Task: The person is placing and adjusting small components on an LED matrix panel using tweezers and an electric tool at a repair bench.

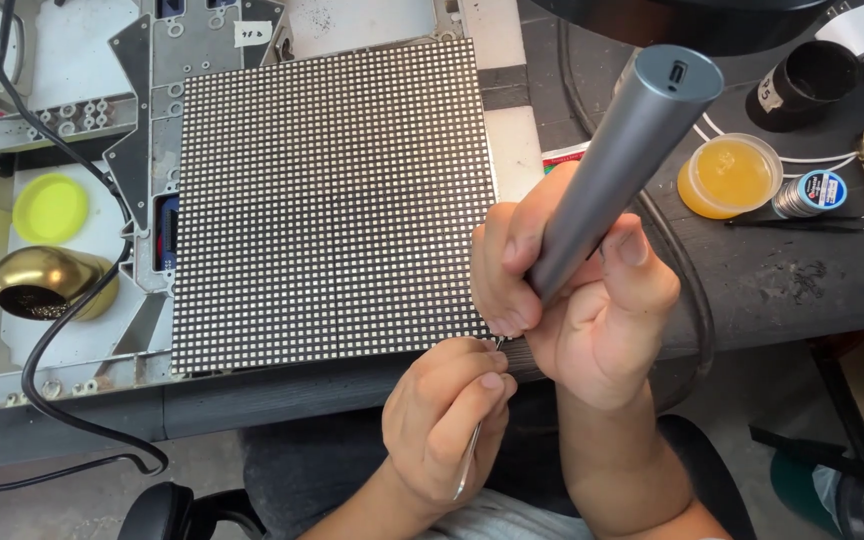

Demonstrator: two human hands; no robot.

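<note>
Right hand (592,300) grip closed round grey soldering tool (622,150); left hand (447,420) pinching tweezers (469,455) at LED panel (327,200) bottom-right corner, near desk (752,280) front edge; risk: tip slips, scorching neighbouring LEDs.

An electronics repair workshop, seen at a worn dark counter (752,280).
A large black grid panel of small square lights (332,200) lies on a bare metal frame (12,380), with a brass ball-shaped tip-cleaner holder (47,282), a spool of solder wire (810,193) and a round tub of amber flux (729,175) close by.
</note>
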